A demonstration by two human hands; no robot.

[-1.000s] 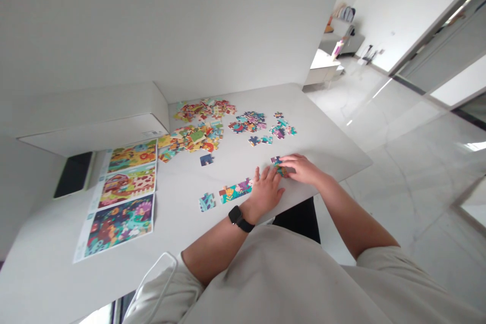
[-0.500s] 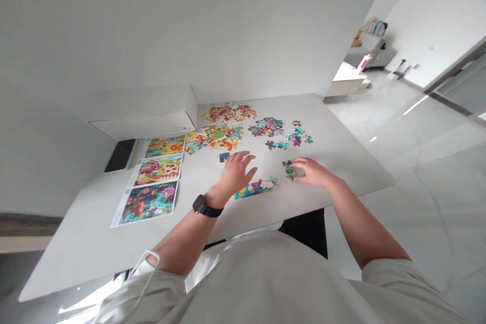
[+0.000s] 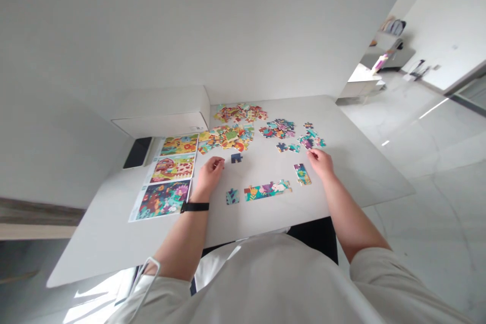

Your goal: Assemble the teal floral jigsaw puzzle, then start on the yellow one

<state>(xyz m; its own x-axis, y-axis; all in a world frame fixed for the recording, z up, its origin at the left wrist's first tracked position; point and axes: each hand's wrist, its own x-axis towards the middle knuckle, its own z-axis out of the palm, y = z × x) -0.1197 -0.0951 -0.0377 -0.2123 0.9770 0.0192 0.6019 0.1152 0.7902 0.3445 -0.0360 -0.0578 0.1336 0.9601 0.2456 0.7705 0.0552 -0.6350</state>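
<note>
My left hand (image 3: pixel 210 176) rests on the table in a loose fist beside the printed pictures, with nothing visible in its fingers. To its right lies a dark blue puzzle piece (image 3: pixel 236 158). My right hand (image 3: pixel 321 163) has its fingers drawn together at the near edge of a small group of teal and purple pieces (image 3: pixel 309 138); what they pinch, if anything, is hidden. Below it lies a short joined strip (image 3: pixel 302 174). Nearer my body are a longer joined strip (image 3: pixel 267 190) with a white animal and a separate teal piece (image 3: pixel 232 196).
Yellow pieces (image 3: pixel 230 136), red and yellow pieces (image 3: pixel 241 112) and a multicoloured pile (image 3: pixel 279 128) lie toward the wall. Three printed pictures (image 3: pixel 163 200) are on the left, by a dark tablet-like device (image 3: pixel 138 153) and a white box (image 3: pixel 163 123).
My left hand has drawn back leftward and curled, uncovering the teal piece. My right hand has let go of the short strip and moved up to the loose pieces. The view has shifted somewhat.
</note>
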